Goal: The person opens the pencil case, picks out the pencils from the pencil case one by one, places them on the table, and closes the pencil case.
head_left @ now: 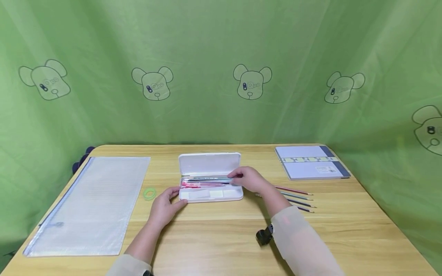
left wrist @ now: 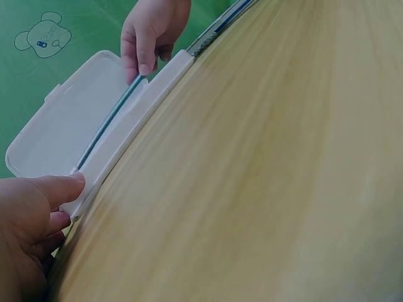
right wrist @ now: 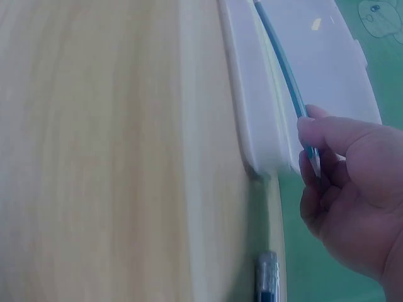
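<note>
A mesh zip pouch [head_left: 86, 207] lies along the left edge of the tabletop [head_left: 207, 237], a green ring [head_left: 149, 198] beside it. The left hand [head_left: 163, 209] grips an open pencil case [head_left: 210, 164] toward the far edge; the right hand [head_left: 251, 179] pinches a teal pencil [right wrist: 288, 78] at its right end. Sharpened pencils [head_left: 298, 202] follow, then a notebook [head_left: 304, 171] at the far right corner.

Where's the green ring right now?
In the head view, the green ring lies left of centre on the table, between the translucent zip pouch and the left hand.
</note>
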{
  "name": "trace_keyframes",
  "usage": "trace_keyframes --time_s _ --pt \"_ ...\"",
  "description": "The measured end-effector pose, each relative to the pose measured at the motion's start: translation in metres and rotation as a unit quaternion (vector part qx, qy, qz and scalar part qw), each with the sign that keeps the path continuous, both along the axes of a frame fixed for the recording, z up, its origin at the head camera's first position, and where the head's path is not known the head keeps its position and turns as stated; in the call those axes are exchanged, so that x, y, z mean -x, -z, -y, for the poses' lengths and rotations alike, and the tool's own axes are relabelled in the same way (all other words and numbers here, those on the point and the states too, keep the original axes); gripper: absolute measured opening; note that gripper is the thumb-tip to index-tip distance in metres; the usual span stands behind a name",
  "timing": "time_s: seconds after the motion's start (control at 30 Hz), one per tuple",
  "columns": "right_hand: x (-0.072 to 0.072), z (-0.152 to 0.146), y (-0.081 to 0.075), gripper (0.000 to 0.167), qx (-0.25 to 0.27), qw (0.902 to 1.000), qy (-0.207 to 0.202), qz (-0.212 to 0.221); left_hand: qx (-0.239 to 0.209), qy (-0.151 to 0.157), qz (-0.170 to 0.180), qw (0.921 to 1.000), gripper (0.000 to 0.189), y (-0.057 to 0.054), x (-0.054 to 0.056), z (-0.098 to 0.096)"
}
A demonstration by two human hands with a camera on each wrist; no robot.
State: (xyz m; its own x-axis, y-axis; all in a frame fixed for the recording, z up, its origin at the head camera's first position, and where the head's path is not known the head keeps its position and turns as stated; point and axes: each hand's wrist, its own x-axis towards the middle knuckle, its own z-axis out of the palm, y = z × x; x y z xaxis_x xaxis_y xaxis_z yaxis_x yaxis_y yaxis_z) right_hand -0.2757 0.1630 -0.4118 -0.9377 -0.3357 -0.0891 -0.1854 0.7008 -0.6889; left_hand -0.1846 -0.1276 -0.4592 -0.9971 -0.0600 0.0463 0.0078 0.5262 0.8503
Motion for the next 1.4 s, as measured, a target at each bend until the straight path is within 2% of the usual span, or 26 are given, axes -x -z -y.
trace_keyframes --time_s 0.2,0.4,0.63,0.8,1.03,1.27,1.4 --pt "-0.004 -0.013 -0.004 0.021 0.015 0.9998 0.006 0.012 0.003 0.000 0.000 1.0000 0.050 0.000 0.000 0.000" --pt "-0.011 -0.031 -0.008 0.022 0.018 0.9998 0.011 0.003 0.003 -0.001 0.008 1.0000 0.050 0.000 0.001 0.001" --pt "-0.025 -0.062 -0.010 0.023 0.016 0.9995 0.006 -0.027 0.008 0.001 0.008 0.9999 0.051 -0.001 0.001 0.001" --pt "-0.036 -0.087 -0.008 0.024 0.004 0.9993 0.021 -0.031 0.010 0.000 0.011 0.9999 0.052 -0.002 0.000 0.000" --pt "-0.057 -0.117 -0.008 0.023 -0.007 0.9975 0.033 -0.062 0.007 0.002 0.010 0.9999 0.050 -0.001 -0.001 0.001" --pt "-0.083 -0.143 -0.009 0.027 -0.021 0.9969 0.066 -0.038 0.008 0.003 0.007 0.9999 0.050 -0.001 -0.001 0.001" --pt "-0.095 -0.158 -0.007 0.026 -0.022 0.9960 0.077 -0.039 0.006 0.003 0.007 1.0000 0.050 -0.001 0.000 0.000"
